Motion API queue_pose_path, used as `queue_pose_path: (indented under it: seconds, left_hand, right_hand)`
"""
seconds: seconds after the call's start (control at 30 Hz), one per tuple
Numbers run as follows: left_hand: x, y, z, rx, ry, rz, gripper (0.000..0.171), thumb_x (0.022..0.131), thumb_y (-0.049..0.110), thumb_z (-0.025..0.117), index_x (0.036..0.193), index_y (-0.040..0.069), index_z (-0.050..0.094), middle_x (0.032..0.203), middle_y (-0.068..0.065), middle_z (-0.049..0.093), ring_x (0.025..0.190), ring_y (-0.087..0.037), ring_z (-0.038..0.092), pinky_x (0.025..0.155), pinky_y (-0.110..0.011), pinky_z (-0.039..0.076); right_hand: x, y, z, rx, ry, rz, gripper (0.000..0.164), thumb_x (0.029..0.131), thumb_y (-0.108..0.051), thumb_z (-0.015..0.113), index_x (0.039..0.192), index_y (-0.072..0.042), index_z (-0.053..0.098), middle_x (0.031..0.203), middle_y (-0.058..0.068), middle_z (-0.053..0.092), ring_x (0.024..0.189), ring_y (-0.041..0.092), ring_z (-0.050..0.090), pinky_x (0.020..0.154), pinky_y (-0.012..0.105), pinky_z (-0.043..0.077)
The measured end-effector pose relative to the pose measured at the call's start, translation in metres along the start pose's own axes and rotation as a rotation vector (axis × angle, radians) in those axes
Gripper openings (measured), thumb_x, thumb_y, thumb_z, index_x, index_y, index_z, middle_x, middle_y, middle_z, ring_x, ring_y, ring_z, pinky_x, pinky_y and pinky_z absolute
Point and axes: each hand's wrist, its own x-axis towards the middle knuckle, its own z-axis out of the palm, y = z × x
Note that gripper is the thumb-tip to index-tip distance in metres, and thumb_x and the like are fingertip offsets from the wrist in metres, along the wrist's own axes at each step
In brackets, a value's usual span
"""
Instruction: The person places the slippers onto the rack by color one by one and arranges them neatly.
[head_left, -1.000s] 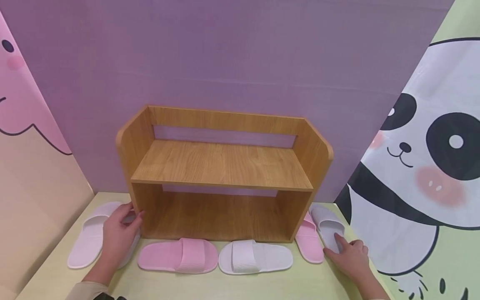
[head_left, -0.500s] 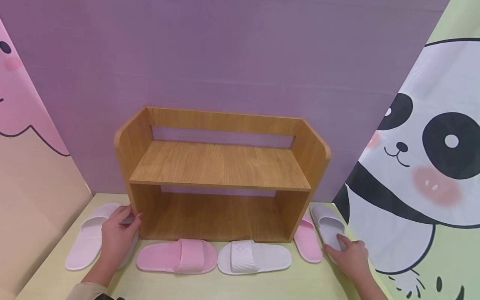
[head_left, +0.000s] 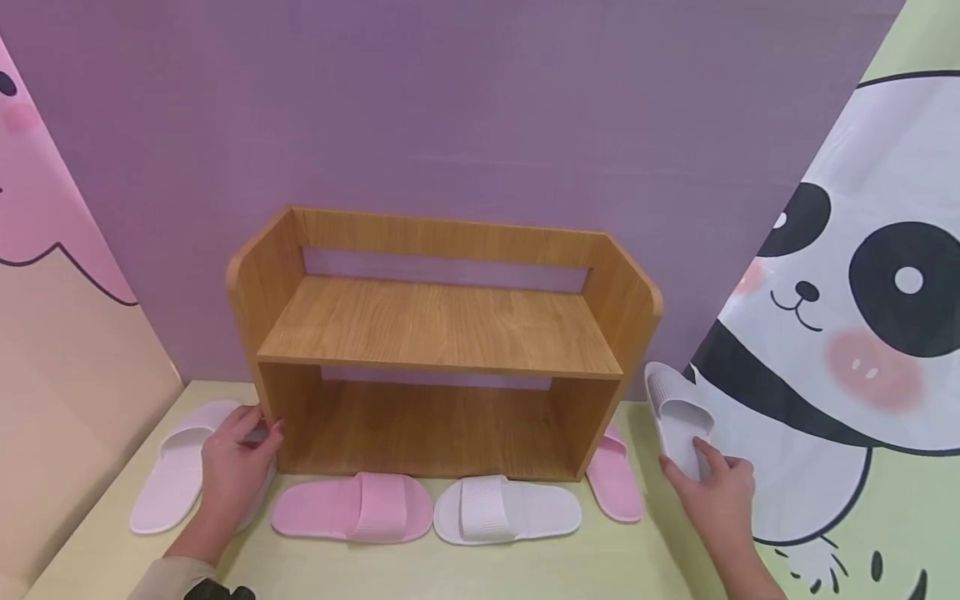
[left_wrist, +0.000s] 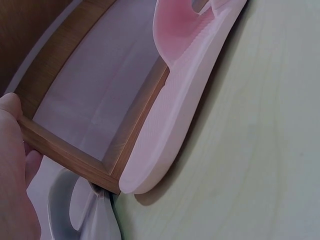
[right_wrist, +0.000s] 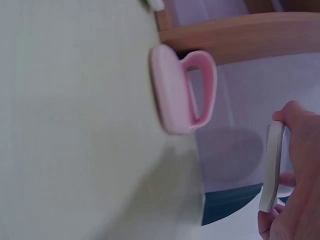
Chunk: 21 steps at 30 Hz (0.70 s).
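My right hand pinches a pale grey-white slipper by its heel end, thumb on one side and fingers on the other. The slipper is off the table, to the right of a two-tier wooden shelf; the right wrist view shows its sole edge-on. My left hand grips the front edge of the shelf's left side panel, with the thumb at the edge and fingers outside. Beneath that hand lies another pale slipper, mostly hidden in the head view.
Along the shelf's front lie a pink slipper and a white slipper. One more pink slipper lies by its right side. A pale pinkish slipper rests at the table's left. A purple backdrop stands behind.
The right hand has lifted the pale slipper off the table, moving it up and slightly right. My left hand keeps its place on the shelf's side.
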Motion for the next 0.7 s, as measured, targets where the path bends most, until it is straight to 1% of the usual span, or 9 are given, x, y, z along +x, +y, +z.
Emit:
queue_pose_path:
  seconds: [0.07, 0.17, 0.3, 0.4, 0.47, 0.6, 0.63, 0.7]
  left_hand:
    - [0.002, 0.0, 0.0, 0.005, 0.002, 0.0, 0.024, 0.087, -0.009, 0.083, 0.11, 0.0, 0.083, 0.102, -0.011, 0.078, 0.089, 0.016, 0.059, 0.075, -0.005, 0.053]
    - [0.003, 0.0, -0.001, 0.017, 0.007, 0.003, 0.025, 0.086, -0.009, 0.083, 0.109, 0.0, 0.083, 0.101, -0.01, 0.078, 0.088, 0.007, 0.063, 0.076, -0.004, 0.053]
    - [0.004, -0.001, -0.001, 0.02, 0.007, 0.002, 0.025, 0.086, -0.009, 0.083, 0.11, 0.0, 0.083, 0.101, -0.01, 0.078, 0.086, -0.01, 0.069, 0.076, -0.004, 0.052]
    - [0.002, -0.002, 0.0, 0.024, 0.007, -0.004, 0.025, 0.086, -0.008, 0.083, 0.11, 0.0, 0.083, 0.102, -0.01, 0.078, 0.083, -0.019, 0.07, 0.073, -0.004, 0.051]
    - [0.001, -0.002, 0.001, 0.021, 0.008, -0.006, 0.026, 0.086, -0.009, 0.083, 0.11, -0.001, 0.083, 0.103, -0.01, 0.078, 0.082, -0.021, 0.07, 0.071, -0.003, 0.051]
    - [0.001, -0.003, 0.002, 0.017, 0.012, -0.003, 0.026, 0.085, -0.011, 0.082, 0.109, -0.002, 0.083, 0.102, -0.011, 0.077, 0.082, -0.017, 0.068, 0.069, -0.003, 0.05]
    - [0.001, -0.003, 0.002, 0.017, 0.014, -0.001, 0.026, 0.085, -0.011, 0.082, 0.109, -0.002, 0.083, 0.101, -0.011, 0.077, 0.082, -0.017, 0.068, 0.069, -0.003, 0.05]
    - [0.001, -0.002, 0.002, 0.019, 0.018, 0.004, 0.026, 0.084, -0.011, 0.082, 0.108, -0.002, 0.082, 0.101, -0.011, 0.077, 0.082, -0.019, 0.069, 0.069, -0.003, 0.05]
  right_hand:
    - [0.002, -0.007, -0.003, 0.035, 0.04, -0.024, 0.071, 0.088, -0.029, 0.091, 0.143, 0.006, 0.065, 0.12, 0.036, 0.044, 0.11, 0.048, 0.045, 0.086, 0.055, 0.04]
    - [0.002, -0.02, -0.007, 0.08, 0.088, -0.056, 0.069, 0.085, -0.025, 0.093, 0.141, 0.005, 0.067, 0.119, 0.034, 0.044, 0.109, 0.047, 0.046, 0.084, 0.053, 0.041]
    - [0.001, -0.037, -0.014, 0.117, 0.119, -0.075, 0.067, 0.084, -0.021, 0.094, 0.142, 0.003, 0.068, 0.119, 0.031, 0.044, 0.108, 0.043, 0.047, 0.083, 0.049, 0.042]
    - [0.001, -0.048, -0.02, 0.127, 0.122, -0.076, 0.067, 0.085, -0.019, 0.094, 0.144, 0.001, 0.068, 0.119, 0.03, 0.045, 0.107, 0.038, 0.047, 0.081, 0.042, 0.042]
    - [0.001, -0.055, -0.025, 0.128, 0.116, -0.068, 0.068, 0.086, -0.02, 0.093, 0.146, 0.0, 0.068, 0.121, 0.028, 0.045, 0.106, 0.033, 0.046, 0.08, 0.032, 0.041]
    - [0.002, -0.07, -0.032, 0.149, 0.109, -0.058, 0.071, 0.088, -0.021, 0.093, 0.151, -0.004, 0.066, 0.124, 0.025, 0.045, 0.102, 0.028, 0.045, 0.071, 0.013, 0.037]
    - [0.003, -0.074, -0.034, 0.156, 0.112, -0.059, 0.071, 0.088, -0.022, 0.093, 0.152, -0.005, 0.066, 0.124, 0.025, 0.044, 0.101, 0.028, 0.046, 0.069, 0.01, 0.036]
    - [0.003, -0.082, -0.039, 0.171, 0.127, -0.068, 0.071, 0.088, -0.021, 0.093, 0.152, -0.006, 0.066, 0.126, 0.025, 0.044, 0.1, 0.027, 0.046, 0.068, 0.007, 0.036]
